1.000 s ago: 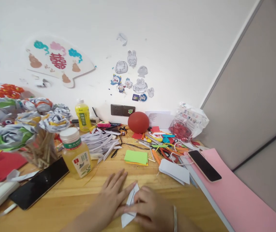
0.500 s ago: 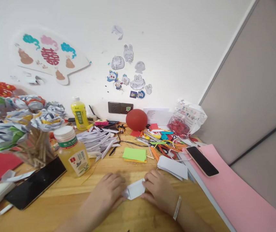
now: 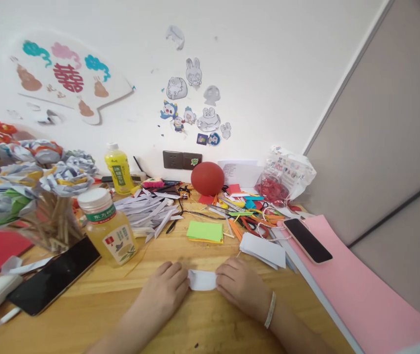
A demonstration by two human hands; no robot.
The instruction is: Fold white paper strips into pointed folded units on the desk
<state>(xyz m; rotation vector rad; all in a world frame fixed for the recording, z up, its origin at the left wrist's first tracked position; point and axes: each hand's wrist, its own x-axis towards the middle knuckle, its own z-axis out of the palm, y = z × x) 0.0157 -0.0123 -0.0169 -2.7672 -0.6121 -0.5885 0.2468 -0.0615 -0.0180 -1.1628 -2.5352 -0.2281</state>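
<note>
A small white piece of folded paper [image 3: 202, 280] lies level between my hands, just above or on the wooden table. Its left end is pinched by my left hand [image 3: 169, 285], fingers curled. My right hand [image 3: 239, 285], with a bracelet at the wrist, grips the right end the same way. The fingertips and the paper's ends are partly hidden. Beyond the hands sits a stack of green and orange paper slips [image 3: 205, 231]. To the right of it rests a pile of white paper pieces [image 3: 263, 250].
Two drink bottles [image 3: 108, 231] stand at left, near a dark phone [image 3: 57, 275] and paper flowers [image 3: 66, 179]. White paper strips [image 3: 147, 211], a red balloon [image 3: 207, 179] and scissors [image 3: 254, 226] lie toward the wall. Another phone [image 3: 307, 241] rests on pink paper [image 3: 364, 285] at right.
The paper was pressed upright on the table under both hands; it has been turned crosswise and is now held at its two ends. The camera view has shifted slightly.
</note>
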